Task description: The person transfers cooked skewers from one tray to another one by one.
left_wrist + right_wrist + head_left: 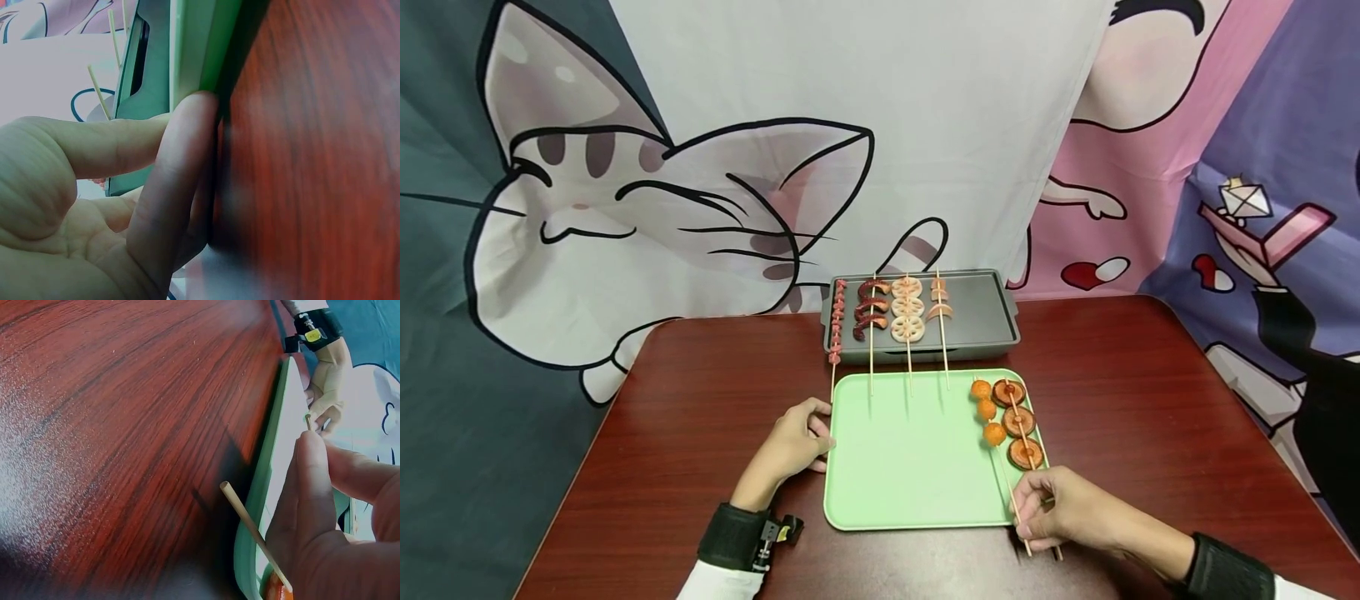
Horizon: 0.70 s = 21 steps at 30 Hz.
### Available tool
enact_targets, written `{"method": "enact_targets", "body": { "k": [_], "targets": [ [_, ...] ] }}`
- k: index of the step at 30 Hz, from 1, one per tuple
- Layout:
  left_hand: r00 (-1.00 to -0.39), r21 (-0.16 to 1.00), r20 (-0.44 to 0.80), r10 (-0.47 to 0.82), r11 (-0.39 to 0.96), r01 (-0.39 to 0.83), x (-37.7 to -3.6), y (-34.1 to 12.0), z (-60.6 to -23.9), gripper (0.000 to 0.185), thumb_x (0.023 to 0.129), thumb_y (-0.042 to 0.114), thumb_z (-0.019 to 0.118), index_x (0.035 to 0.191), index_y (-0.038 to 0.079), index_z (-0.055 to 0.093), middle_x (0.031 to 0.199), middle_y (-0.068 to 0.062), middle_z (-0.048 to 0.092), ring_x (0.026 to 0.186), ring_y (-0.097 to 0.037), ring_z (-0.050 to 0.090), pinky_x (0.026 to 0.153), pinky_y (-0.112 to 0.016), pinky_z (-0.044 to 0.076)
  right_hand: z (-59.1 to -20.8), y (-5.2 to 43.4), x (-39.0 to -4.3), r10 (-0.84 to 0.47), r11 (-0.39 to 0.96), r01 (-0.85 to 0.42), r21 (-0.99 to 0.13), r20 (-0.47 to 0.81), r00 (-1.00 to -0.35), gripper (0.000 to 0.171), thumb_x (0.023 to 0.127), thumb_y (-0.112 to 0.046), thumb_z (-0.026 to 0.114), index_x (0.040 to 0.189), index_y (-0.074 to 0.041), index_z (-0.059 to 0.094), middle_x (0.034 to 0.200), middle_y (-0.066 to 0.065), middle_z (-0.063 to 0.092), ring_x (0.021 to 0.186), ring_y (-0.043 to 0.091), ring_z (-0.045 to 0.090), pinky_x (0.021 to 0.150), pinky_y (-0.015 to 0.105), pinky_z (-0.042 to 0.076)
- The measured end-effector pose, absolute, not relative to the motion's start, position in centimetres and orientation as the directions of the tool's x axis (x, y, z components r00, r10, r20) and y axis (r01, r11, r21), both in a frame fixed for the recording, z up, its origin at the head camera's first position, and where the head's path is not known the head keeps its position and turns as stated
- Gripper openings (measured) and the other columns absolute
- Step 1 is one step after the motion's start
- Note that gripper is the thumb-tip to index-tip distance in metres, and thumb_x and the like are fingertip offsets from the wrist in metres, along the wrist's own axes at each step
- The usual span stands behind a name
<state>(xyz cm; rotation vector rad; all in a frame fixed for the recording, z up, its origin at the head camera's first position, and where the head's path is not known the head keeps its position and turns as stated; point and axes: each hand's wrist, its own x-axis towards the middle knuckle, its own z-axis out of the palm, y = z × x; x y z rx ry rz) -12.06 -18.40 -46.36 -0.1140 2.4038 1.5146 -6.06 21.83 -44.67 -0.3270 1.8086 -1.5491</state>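
A light green tray [917, 467] lies on the table, and my left hand [797, 437] grips its left rim, fingertips right at the edge. In the left wrist view a finger [181, 156] presses against the tray wall [206, 44]. With thumb and fingers, my right hand [1060, 512] pinches the stick of a skewer of orange balls [987, 410] over the tray's right side. Right beside it a skewer of brown round mushroom-like slices [1018, 421] lies along the tray's right edge, its stick end [234, 500] sticking out past the front rim.
Behind the green tray stands a grey grill pan [977, 312]. It bears a skewer of pink pieces [837, 321], dark red curled pieces [871, 307], lotus root slices [907, 308] and pale orange pieces [939, 300], their sticks pointing forward. A printed cloth [940, 108] hangs behind the table [715, 375].
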Motion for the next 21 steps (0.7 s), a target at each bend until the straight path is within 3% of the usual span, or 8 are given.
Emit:
{"method": "enact_targets", "body": {
  "k": [10, 21],
  "targets": [
    [-0.952, 0.873, -0.291, 0.1, 0.434, -0.221, -12.13, -18.47, -46.29, 0.047, 0.09, -0.009, 0.068, 0.135, -0.003, 0.057, 0.089, -0.016, 0.061, 0.066, -0.025, 0.065, 0.055, -0.039, 0.064, -44.64, 21.51, -6.04, -0.579, 0.322, 0.255, -0.912, -0.402, -0.709, 0.018, 0.085, 0.006, 0.075, 0.097, 0.012, 0.063, 0.079, 0.007, 0.068, 0.07, 0.014, 0.07, 0.061, 0.023, 0.063],
    [-0.951, 0.874, -0.292, 0.102, 0.432, -0.222, -12.1, -18.42, -46.24, 0.046, 0.09, -0.009, 0.068, 0.134, -0.003, 0.058, 0.09, -0.016, 0.06, 0.069, -0.025, 0.065, 0.056, -0.038, 0.064, -44.31, 21.4, -6.27, -0.555, 0.438, 0.162, -0.884, -0.408, -0.725, 0.016, 0.088, 0.001, 0.078, 0.086, 0.0, 0.061, 0.071, 0.011, 0.07, 0.06, 0.019, 0.073, 0.054, 0.032, 0.064]
  ]
}}
